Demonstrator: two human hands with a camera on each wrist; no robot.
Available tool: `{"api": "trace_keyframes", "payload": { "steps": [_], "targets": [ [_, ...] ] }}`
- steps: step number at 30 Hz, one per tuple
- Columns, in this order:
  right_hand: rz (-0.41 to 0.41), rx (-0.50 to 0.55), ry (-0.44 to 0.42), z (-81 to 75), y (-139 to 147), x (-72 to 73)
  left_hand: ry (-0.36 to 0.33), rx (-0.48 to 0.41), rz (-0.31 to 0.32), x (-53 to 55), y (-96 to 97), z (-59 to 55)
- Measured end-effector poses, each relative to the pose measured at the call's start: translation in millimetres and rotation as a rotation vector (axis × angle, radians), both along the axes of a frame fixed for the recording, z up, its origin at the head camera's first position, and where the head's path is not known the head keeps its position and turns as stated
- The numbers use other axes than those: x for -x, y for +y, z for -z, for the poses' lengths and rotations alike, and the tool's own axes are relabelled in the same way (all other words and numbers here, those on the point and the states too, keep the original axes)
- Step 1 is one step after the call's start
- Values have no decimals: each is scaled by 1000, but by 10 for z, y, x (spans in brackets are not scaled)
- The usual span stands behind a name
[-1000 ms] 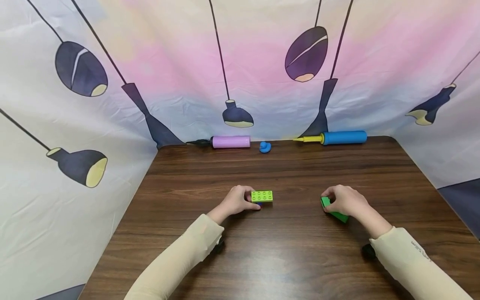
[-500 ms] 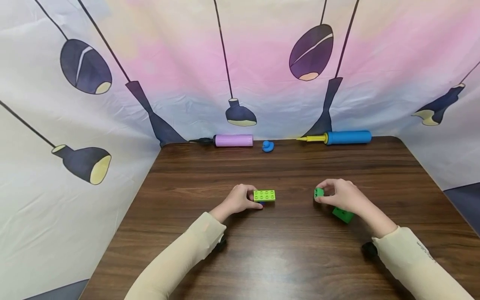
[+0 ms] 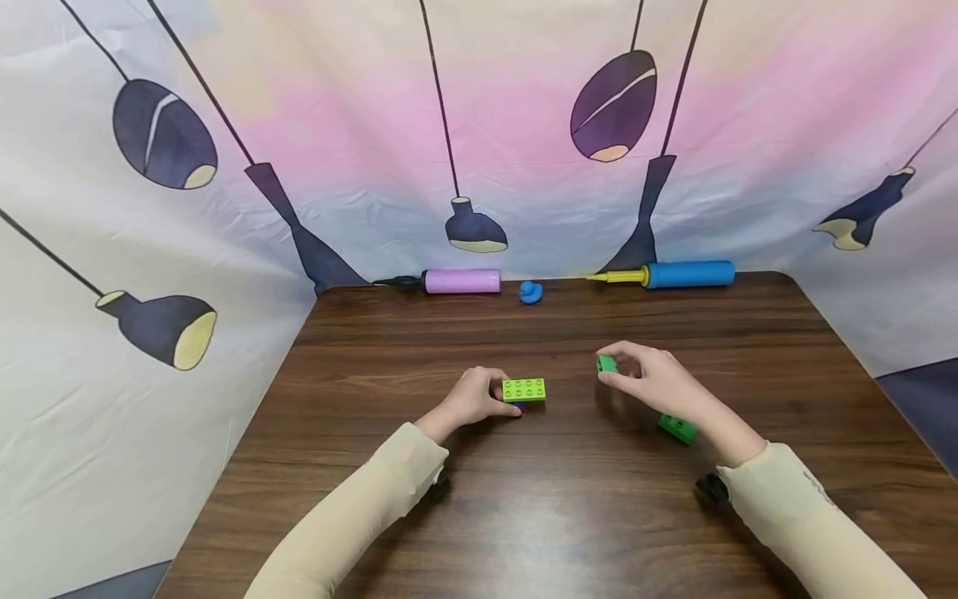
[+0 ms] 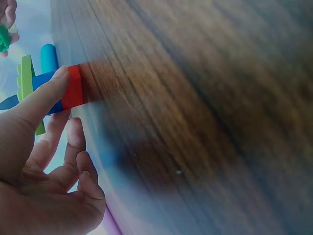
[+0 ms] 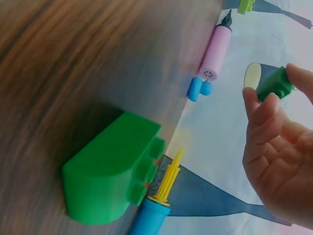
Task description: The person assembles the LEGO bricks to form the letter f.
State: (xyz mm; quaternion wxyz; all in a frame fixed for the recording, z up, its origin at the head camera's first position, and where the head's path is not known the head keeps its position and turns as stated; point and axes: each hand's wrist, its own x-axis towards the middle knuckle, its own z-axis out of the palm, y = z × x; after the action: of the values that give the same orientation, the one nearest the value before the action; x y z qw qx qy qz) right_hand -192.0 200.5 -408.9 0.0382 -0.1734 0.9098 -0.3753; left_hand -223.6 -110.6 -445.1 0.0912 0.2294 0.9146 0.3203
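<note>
Left of the table's middle, my left hand (image 3: pixel 469 399) pinches a stack of toy building bricks between thumb and fingers. In the left wrist view the stack has a red brick (image 4: pixel 74 87) against the tabletop, a blue brick (image 4: pixel 44 79) partly hidden by the thumb, and a wider lime-green brick (image 3: pixel 524 389) with studs on top. My right hand (image 3: pixel 662 378) holds a small green brick (image 3: pixel 607 363) between thumb and fingertips, raised above the table. Beneath the right wrist lies another green brick (image 5: pixel 112 166), with a rounded end and several studs, partly covered in the head view.
Along the back edge of the wooden table (image 3: pixel 569 516) lie a purple hand pump (image 3: pixel 462 281), a small blue rubber duck (image 3: pixel 530 292) and a blue pump (image 3: pixel 690 274) with a yellow nozzle. A cloth backdrop (image 3: pixel 359 100) printed with lamps hangs behind.
My right hand has lifted the small green brick away from the rounded green brick and moved left and away with it. The left hand keeps its hold on the stack in place.
</note>
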Motion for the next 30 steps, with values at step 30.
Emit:
{"api": "trace_keyframes", "payload": {
  "steps": [30],
  "targets": [
    [9,274,-57,-9,-491,91,9,4,14,13,2,0]
  ]
}}
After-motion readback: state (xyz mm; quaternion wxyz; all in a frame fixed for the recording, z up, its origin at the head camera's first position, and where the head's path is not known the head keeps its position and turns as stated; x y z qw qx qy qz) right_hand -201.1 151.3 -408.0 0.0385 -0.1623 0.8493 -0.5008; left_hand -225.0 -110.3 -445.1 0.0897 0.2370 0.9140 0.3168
